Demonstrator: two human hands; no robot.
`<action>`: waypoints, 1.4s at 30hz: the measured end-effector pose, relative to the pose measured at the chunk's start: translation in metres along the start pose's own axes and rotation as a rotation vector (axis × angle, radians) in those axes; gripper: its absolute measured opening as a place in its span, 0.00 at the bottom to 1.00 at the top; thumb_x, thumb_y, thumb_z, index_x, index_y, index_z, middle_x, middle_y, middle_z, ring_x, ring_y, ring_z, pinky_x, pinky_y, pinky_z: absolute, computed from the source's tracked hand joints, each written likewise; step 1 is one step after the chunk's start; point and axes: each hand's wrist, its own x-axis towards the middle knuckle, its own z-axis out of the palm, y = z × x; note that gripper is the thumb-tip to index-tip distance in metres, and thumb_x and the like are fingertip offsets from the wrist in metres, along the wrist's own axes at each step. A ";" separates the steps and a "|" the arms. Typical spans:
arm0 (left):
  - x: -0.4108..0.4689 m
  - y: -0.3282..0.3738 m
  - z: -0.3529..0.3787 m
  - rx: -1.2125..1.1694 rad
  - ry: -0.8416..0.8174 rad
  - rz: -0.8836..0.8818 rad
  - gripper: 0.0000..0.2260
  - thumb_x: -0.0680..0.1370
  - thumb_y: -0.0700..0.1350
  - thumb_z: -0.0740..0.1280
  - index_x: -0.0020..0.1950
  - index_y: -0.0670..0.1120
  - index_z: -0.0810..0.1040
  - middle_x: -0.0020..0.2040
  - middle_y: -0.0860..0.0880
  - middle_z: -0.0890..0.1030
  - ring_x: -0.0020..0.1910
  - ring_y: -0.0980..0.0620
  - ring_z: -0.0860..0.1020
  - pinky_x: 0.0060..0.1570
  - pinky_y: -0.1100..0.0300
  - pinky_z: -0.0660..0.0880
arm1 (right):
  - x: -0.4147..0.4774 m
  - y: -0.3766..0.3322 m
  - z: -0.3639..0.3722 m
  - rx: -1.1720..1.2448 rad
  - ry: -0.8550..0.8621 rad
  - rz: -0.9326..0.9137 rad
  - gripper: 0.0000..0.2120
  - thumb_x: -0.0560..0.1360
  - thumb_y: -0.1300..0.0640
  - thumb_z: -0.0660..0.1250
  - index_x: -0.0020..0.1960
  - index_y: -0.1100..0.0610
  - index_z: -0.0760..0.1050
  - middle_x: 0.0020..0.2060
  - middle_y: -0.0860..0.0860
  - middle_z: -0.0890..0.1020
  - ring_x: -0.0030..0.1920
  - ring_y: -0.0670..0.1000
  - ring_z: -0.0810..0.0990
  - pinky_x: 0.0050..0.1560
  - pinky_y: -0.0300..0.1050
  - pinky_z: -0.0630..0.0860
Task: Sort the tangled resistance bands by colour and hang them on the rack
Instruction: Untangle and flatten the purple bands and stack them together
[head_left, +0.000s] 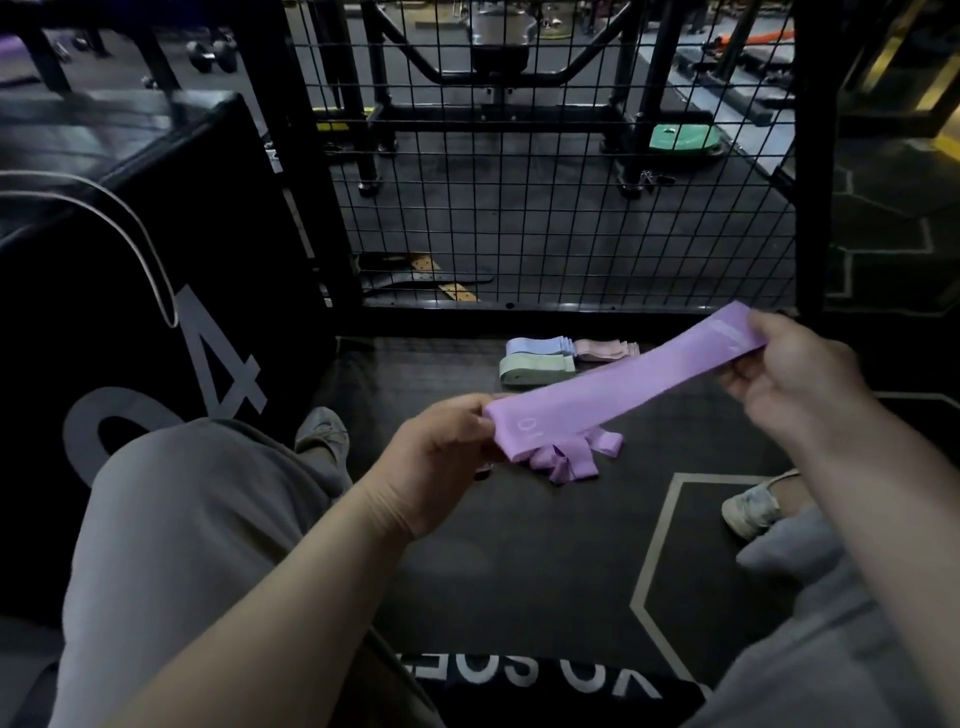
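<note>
Left grip (441, 462) low, pinching purple band (613, 384), right grip (795, 374) raised, holding it

Black box (228, 218), green plate (683, 140)

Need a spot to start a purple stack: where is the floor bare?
Bare floor lies between the green stack and the black box, and between the loose purple bands and the right shoe. Crowded by the mesh panel: the blue stack and pink stack cluster with the green one.
</note>
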 end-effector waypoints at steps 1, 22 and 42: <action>-0.001 0.001 0.002 0.022 -0.005 0.032 0.10 0.65 0.44 0.66 0.42 0.42 0.84 0.50 0.32 0.77 0.49 0.38 0.73 0.51 0.48 0.69 | 0.003 0.002 -0.001 0.002 -0.006 0.016 0.03 0.79 0.62 0.66 0.48 0.58 0.78 0.43 0.54 0.83 0.38 0.48 0.85 0.46 0.47 0.83; 0.013 -0.011 0.002 0.841 0.443 -0.160 0.06 0.78 0.45 0.70 0.54 0.51 0.77 0.51 0.49 0.83 0.42 0.61 0.79 0.35 0.71 0.73 | -0.055 0.004 0.024 -0.414 -0.520 -0.290 0.06 0.76 0.61 0.72 0.53 0.54 0.81 0.46 0.52 0.86 0.47 0.50 0.83 0.50 0.50 0.79; 0.015 0.012 0.047 0.355 -0.010 0.185 0.07 0.80 0.38 0.69 0.53 0.34 0.80 0.44 0.37 0.82 0.41 0.45 0.79 0.40 0.55 0.77 | -0.093 -0.010 0.038 -0.688 -0.811 -0.394 0.07 0.75 0.53 0.73 0.52 0.53 0.84 0.45 0.50 0.87 0.48 0.47 0.85 0.50 0.41 0.81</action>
